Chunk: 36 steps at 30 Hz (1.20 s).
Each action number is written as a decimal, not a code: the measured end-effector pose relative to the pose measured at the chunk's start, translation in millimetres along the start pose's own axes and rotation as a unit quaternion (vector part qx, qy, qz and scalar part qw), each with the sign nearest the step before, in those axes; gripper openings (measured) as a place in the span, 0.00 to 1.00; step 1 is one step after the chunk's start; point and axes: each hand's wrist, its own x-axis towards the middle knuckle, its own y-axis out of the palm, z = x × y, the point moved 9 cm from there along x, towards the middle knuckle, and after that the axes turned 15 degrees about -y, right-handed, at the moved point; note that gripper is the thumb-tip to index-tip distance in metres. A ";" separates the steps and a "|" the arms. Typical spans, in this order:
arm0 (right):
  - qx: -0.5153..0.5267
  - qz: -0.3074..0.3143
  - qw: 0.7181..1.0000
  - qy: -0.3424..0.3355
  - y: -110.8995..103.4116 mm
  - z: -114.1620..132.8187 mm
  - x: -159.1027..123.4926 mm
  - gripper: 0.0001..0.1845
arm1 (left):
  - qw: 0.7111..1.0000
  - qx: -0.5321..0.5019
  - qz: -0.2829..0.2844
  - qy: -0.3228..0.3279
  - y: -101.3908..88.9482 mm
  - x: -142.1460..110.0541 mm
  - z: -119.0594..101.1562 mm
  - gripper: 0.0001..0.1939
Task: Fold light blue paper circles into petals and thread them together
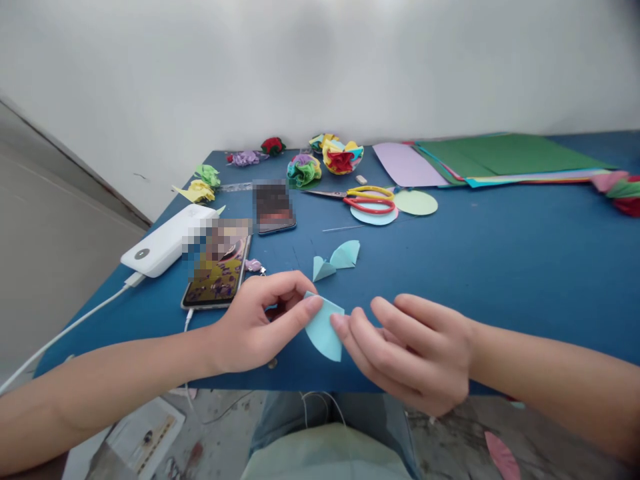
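Observation:
A light blue folded paper wedge (325, 331) with a curved lower edge is held up over the front edge of the table. My left hand (275, 320) pinches its upper left corner between thumb and fingers. At the wedge's right edge, my right hand (415, 350) has its thumb and index finger closed on the paper, the other fingers curled loosely. Just beyond my hands lie two more folded light blue pieces (345, 255). Farther back, scissors (370, 200) with red and yellow handles rest on a light blue paper circle (373, 215).
A pale green paper circle (416, 203) lies near the scissors. Coloured sheets (520, 157) are stacked at the back right. Crumpled paper flowers (304, 170) line the back. On the left are two phones (215, 280) and a white power bank (170, 243) with a cable.

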 end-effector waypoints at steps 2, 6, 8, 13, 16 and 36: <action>0.026 -0.009 1.000 0.004 -0.5 0.8 -0.6 0.07 | 1.000 0.000 -0.020 0.000 -3.1 -0.4 0.5 0.09; 0.124 -0.029 0.990 0.064 6.7 -4.8 -3.9 0.07 | 0.999 0.033 -0.034 0.021 -3.2 -1.0 -2.1 0.08; 0.197 -0.038 0.967 0.159 16.8 -16.2 -10.4 0.05 | 0.997 0.059 -0.032 0.045 -0.3 -2.1 -6.3 0.08; 0.323 -0.067 0.895 0.301 37.3 -26.5 -23.8 0.04 | 0.991 0.110 -0.002 0.076 10.3 -4.3 -9.3 0.06; 0.359 -0.079 0.865 0.340 41.9 -28.9 -27.6 0.04 | 0.988 0.125 0.036 0.088 17.9 -6.6 -9.4 0.06; 0.512 -0.077 0.721 0.460 69.9 -31.8 -43.9 0.03 | 0.987 0.113 0.006 0.113 15.8 -8.2 -11.7 0.06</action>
